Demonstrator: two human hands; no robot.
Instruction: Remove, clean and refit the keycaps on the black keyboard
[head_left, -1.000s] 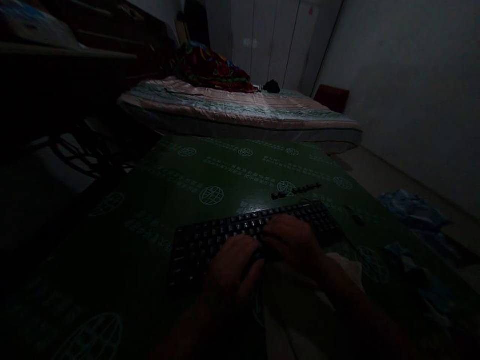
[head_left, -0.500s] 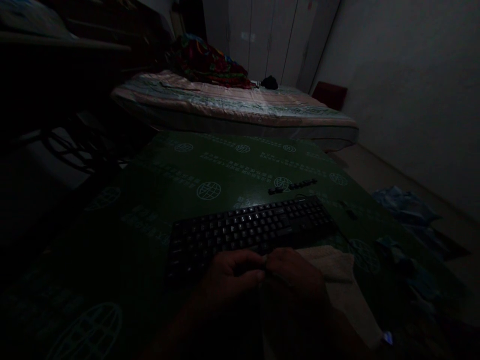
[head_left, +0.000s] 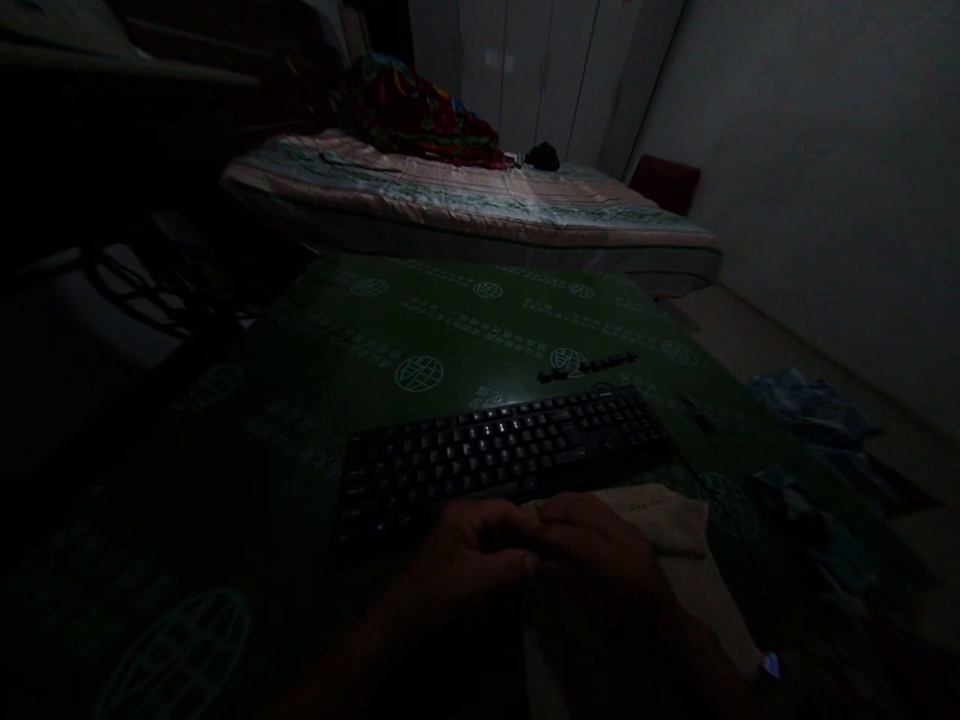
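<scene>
My left hand (head_left: pixel 476 545) and my right hand (head_left: pixel 592 545) meet at the fingertips, low in the head view. The left thumb and fingers are pinched together; what lies between them is too dark and small to make out. My right hand is closed over a beige cloth (head_left: pixel 682 580), which spreads out to its right and below it. Just beyond both hands lies a black keyboard (head_left: pixel 457 455), set slightly aslant. Several small black keycaps (head_left: pixel 589 368) form a row behind the keyboard.
The green table (head_left: pixel 337 350) carries printed globe marks. A cable (head_left: pixel 694 470) runs from the keyboard's right side. Small dark pieces (head_left: pixel 701 420) and a bluish cloth (head_left: pixel 806 530) lie to the right. A bed (head_left: pixel 480 215) stands past the far edge; crumpled fabric (head_left: pixel 814 405) lies on the floor.
The fingers of my right hand have shifted and flattened a little against the left fingertips. The keyboard and keycaps stay in place; the view has tilted slightly.
</scene>
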